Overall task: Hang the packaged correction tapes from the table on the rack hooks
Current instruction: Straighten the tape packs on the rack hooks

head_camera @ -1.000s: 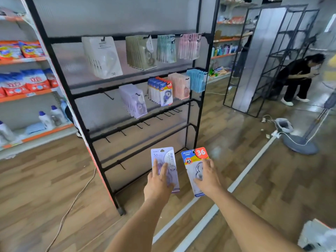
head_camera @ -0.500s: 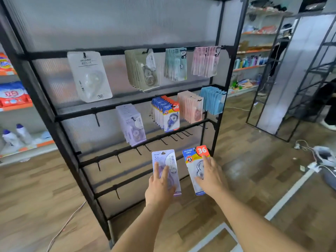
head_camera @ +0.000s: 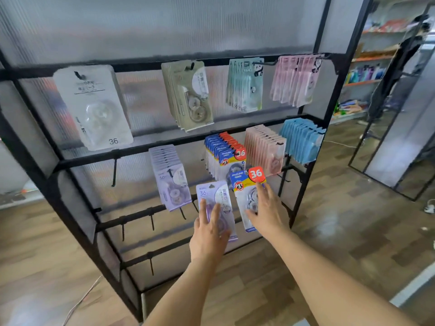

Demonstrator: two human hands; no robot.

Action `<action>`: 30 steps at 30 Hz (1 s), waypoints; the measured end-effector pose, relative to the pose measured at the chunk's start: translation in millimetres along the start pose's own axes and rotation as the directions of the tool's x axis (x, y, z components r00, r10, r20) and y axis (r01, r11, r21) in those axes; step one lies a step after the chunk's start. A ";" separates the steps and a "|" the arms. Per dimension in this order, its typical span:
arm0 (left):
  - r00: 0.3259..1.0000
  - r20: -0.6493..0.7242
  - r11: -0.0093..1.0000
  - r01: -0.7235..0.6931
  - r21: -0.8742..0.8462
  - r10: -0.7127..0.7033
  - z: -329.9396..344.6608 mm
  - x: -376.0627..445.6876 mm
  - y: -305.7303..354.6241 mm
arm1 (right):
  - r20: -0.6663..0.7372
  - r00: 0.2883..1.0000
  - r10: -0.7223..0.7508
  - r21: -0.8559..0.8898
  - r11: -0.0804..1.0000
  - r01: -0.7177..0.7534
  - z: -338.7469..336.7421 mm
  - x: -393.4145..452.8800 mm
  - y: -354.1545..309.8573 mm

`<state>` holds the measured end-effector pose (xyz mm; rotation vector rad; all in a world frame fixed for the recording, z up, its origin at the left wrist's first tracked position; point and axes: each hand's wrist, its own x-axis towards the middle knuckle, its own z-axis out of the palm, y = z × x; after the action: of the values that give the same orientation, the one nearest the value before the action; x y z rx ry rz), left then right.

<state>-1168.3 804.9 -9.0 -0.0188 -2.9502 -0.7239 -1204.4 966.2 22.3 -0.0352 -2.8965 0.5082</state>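
Two packaged correction tapes are waiting to be hung, one in each hand, and both are being held up in front of the rack (head_camera: 348, 74) at the level of its middle row. The left hand (head_camera: 207, 234) is holding a lilac pack (head_camera: 215, 203): its fingers are lying nearly straight across the face of the card, and the thumb is hidden behind, so whether this grip is a true pinch cannot be told for sure. The right hand (head_camera: 264, 212) is holding a blue-and-yellow pack (head_camera: 247, 191) with a red "36" tab, fingers spread on the front in the same way.

Much of the job is looking done already. Along the top bar a white pack (head_camera: 94, 107), an olive stack (head_camera: 188, 95), a green stack (head_camera: 246, 84) and a pink stack (head_camera: 295, 80) are hanging. Below them are a lilac stack (head_camera: 170, 176), a matching blue-and-yellow stack (head_camera: 223, 154), a peach stack (head_camera: 264, 148) and a light blue stack (head_camera: 302, 138).

What is left, as far as can be judged: each held pack is sitting just below and to the right of its own matching stack, neither threaded yet. Several empty hooks (head_camera: 150, 221) are showing on the lower bars. No bench is in view, so how many packs are remaining there cannot be told.
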 end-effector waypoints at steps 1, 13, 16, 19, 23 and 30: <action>1.000 -0.010 1.000 -0.009 0.001 0.009 -0.6 9.9 -0.2 | 0.004 1.000 0.002 0.002 1.000 -0.002 1.0 7.6 -2.8; 0.999 -0.038 1.000 -0.008 -0.020 0.007 -2.5 83.9 -24.7 | -0.105 0.994 -0.026 0.053 0.998 0.032 30.9 94.3 -14.8; 0.999 -0.054 0.999 0.003 -0.032 -0.005 -1.6 90.3 -22.9 | -0.144 0.988 -0.054 0.044 0.997 0.061 41.3 101.6 -8.9; 0.998 -0.055 1.000 0.008 -0.022 -0.009 3.5 92.4 -19.9 | -0.157 0.983 -0.092 0.020 0.995 0.096 44.7 105.5 -1.1; 0.998 -0.062 0.999 0.014 -0.033 -0.016 11.1 94.4 -15.9 | -0.186 0.973 -0.137 -0.016 0.991 0.136 49.1 102.5 8.2; 0.996 -0.080 0.999 0.034 -0.019 -0.035 16.3 92.2 -9.6 | -0.097 0.990 -0.100 -0.054 0.994 0.095 41.5 112.4 -2.9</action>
<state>-1261.9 802.7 -18.3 0.0588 -2.8744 -0.7365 -1322.8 956.1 6.6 0.0718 -2.7962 0.4059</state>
